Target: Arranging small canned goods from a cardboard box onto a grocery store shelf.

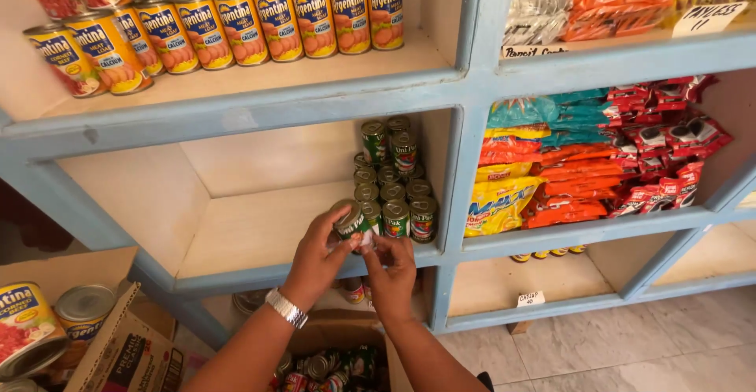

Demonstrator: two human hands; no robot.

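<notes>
Both hands meet at the front edge of the middle shelf (260, 270), holding one small green-labelled can (350, 223) tilted on its side. The left hand (315, 258) (a silver watch on its wrist) has its fingers clamped around the can's body, while the right hand (391, 270) pinches its lower end from beneath, fingers together on it. Just right of the can, touching or nearly so, stands a cluster of matching green cans (394, 191), stacked towards the shelf's back corner. Below the arms an open cardboard box (331, 337) holds more small cans.
</notes>
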